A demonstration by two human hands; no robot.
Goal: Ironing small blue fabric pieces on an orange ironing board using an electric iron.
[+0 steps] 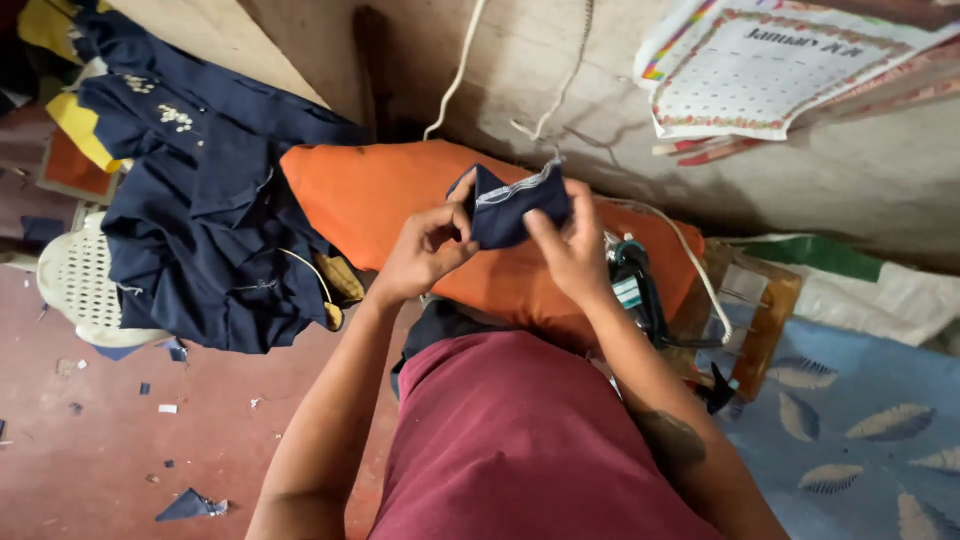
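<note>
floor scraps: small navy offcuts (187, 505) lie scattered over the red floor (100, 440) at lower left; cutting looks already done, judging by these
chair: a white perforated plastic chair (80, 285) at the left edge carries a heap of navy garments (205, 240); one shows pale embroidery near the top; whether they are finished I cannot tell
left hand: the left hand (425, 250) pinches the left edge of a small navy fabric piece (510, 205), fingers closed narrowly on it
fabric piece: held up between both hands above the orange padded board (370, 195); folded, with a pale stitched edge along its top; it seems mid-handling, folded but not yet laid down
right hand: the right hand (575, 245) grips the right side of the piece, thumb in front, fingers curled behind
board: the orange pad runs across the middle; a dark iron (640, 290) rests at its right end, white cord (690, 255) looping past it
room: rough plaster wall (850, 180) behind; wall calendar (770, 70) at upper right; blue leaf-patterned mat (860, 420) at lower right
</note>
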